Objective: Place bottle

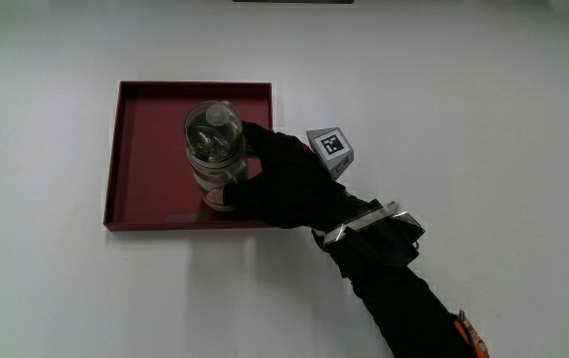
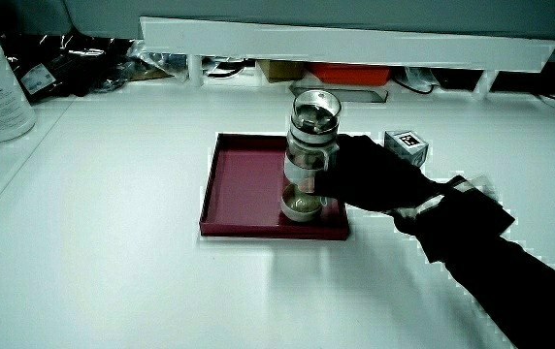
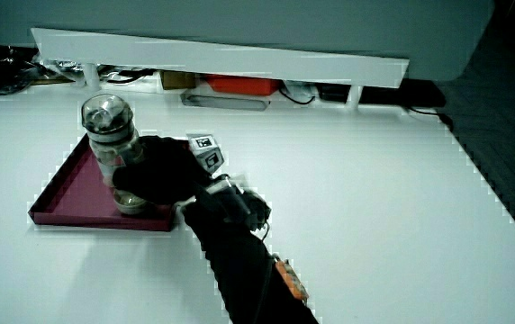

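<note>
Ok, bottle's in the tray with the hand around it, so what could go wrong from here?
The bottle is tall and stands upright near the tray's edge nearest the hand. Letting go unevenly could tip it. Drawing back could drag it against the rim, and whether its base sits flat is hidden.

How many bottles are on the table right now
1. The bottle stands upright in the dark red tray, near the tray's edge closest to the person, with the hand wrapped around it. A white container at the table's edge in a side view is cut off.
</note>
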Action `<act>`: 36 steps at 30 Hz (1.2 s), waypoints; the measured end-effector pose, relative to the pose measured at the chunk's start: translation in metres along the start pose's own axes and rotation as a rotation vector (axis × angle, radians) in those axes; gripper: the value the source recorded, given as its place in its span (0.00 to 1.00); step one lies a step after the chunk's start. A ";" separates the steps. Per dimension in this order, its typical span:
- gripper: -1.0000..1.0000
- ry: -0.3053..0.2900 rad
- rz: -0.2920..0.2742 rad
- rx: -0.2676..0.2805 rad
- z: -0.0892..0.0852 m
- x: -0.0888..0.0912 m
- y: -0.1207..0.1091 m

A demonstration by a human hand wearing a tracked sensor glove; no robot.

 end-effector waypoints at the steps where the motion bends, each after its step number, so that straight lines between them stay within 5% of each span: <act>1: 0.50 -0.004 -0.009 0.000 0.000 0.002 0.000; 11: 0.50 0.048 -0.045 -0.015 -0.003 0.013 0.000; 29: 0.18 0.092 -0.103 -0.074 0.000 0.024 0.000; 32: 0.12 0.109 -0.094 -0.093 0.002 0.018 -0.003; 36: 0.05 0.061 -0.069 -0.095 0.007 0.002 -0.011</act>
